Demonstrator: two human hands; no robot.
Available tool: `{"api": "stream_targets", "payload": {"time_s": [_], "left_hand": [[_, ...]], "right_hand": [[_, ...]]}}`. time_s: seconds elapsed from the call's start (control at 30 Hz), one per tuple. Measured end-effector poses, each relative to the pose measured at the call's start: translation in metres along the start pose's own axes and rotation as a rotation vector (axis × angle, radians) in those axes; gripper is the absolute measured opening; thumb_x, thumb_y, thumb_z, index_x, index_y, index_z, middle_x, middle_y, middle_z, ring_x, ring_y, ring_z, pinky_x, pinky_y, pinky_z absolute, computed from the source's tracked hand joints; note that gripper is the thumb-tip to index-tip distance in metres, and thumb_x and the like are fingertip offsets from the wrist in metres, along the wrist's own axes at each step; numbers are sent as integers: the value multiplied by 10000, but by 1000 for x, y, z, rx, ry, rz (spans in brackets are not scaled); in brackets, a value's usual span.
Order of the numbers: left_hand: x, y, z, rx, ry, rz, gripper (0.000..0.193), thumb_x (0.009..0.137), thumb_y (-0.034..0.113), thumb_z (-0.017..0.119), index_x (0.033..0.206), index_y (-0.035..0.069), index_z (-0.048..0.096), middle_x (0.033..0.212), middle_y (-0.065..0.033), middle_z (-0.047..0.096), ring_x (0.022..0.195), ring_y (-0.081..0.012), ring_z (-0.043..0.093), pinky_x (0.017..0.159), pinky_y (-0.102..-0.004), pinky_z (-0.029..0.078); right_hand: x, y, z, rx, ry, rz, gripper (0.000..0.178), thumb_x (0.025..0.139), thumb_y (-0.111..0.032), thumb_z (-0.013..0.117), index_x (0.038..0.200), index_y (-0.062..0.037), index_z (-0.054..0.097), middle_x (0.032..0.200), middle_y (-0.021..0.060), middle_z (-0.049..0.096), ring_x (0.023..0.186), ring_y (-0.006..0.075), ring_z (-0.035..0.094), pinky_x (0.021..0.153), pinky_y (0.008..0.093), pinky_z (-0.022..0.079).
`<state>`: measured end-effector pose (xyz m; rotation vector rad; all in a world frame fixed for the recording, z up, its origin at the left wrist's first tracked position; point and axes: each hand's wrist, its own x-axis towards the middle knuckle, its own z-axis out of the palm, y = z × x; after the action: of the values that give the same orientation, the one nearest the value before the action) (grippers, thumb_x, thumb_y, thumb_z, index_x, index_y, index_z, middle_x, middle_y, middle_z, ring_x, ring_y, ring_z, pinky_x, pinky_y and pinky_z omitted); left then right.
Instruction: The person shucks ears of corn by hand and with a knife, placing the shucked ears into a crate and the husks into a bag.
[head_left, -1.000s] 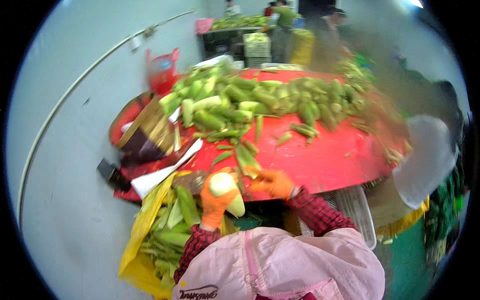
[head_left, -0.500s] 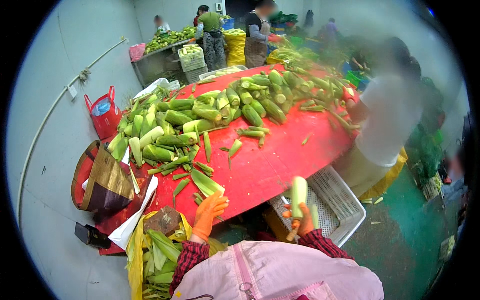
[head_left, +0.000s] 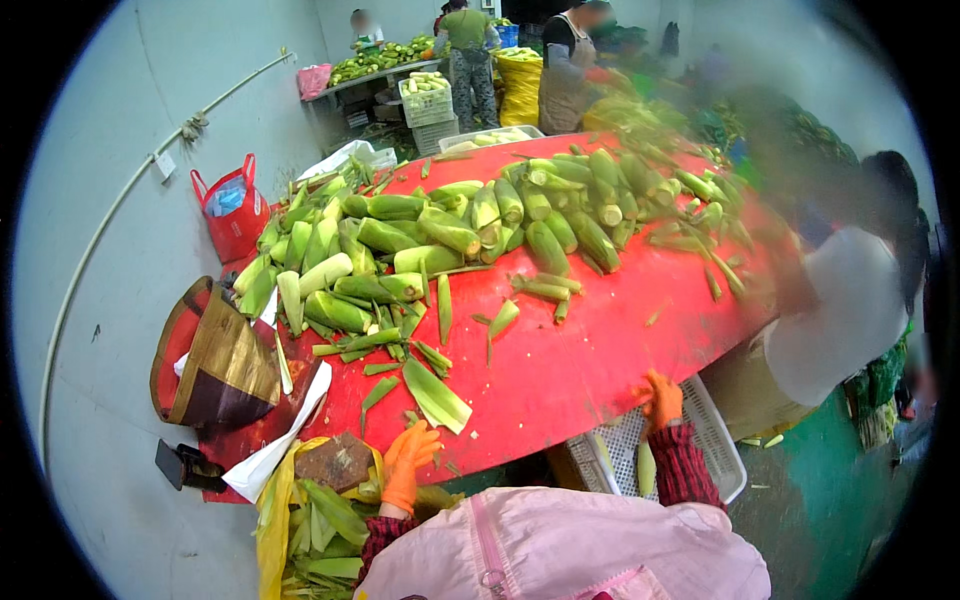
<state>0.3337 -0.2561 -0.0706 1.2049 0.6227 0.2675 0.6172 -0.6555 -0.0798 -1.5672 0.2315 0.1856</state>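
Observation:
My left hand [head_left: 408, 465], in an orange glove, holds nothing. Its fingers are apart near the table's front edge, above the yellow bag [head_left: 275, 510] of stripped husks and close to a loose husk leaf [head_left: 437, 398]. My right hand [head_left: 662, 400], gloved alike, is empty with fingers apart at the edge of the red table [head_left: 560, 370], over the white crate [head_left: 722, 450]. A peeled ear of corn [head_left: 646, 470] lies in the crate under my right wrist, with another pale ear beside it. A large heap of unpeeled corn [head_left: 450, 235] spreads across the table.
A woven basket [head_left: 225, 365] and a red bag [head_left: 235, 210] stand at the left. A brown block [head_left: 333, 462] rests by the yellow bag. Close on the right, a person in white [head_left: 845, 310] works at the table. Other people stand at the back near stacked crates [head_left: 428, 105].
The peeled ear has left my right hand, and that hand has moved up and right to the table edge. My left hand has lowered slightly. The view has shifted.

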Motion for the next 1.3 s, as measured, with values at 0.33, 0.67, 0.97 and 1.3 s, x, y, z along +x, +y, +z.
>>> {"api": "stream_targets", "payload": {"time_s": [0.33,0.67,0.97,1.3], "left_hand": [[-18,8,10,23,391,-30,566,952,435,572,1348,32,537,1139,-143,686,982,-220,681,835,-309,501],[-77,-23,-6,-140,741,-175,578,952,438,578,1341,13,530,1174,-178,673,1002,-253,680,839,-328,515],[-78,-18,1,-109,730,-132,572,958,433,560,1344,13,527,1187,-184,668,1022,-256,679,844,-327,518],[-18,60,4,-278,333,300,497,1028,339,423,1379,-7,487,1269,-197,621,1112,-262,640,932,-349,499]], "right_hand": [[154,-86,288,-136,-538,-58,357,854,-366,700,1004,-43,692,762,34,638,442,121,497,397,279,405],[223,-40,467,210,-389,350,517,815,-466,761,980,7,633,742,121,597,463,196,506,419,320,425],[181,-86,416,-106,-287,-242,501,688,-332,851,929,53,643,786,114,655,541,191,571,509,330,474],[30,-202,308,163,-1188,-176,349,743,-258,731,979,-7,673,775,11,660,482,44,458,431,196,334]]}}
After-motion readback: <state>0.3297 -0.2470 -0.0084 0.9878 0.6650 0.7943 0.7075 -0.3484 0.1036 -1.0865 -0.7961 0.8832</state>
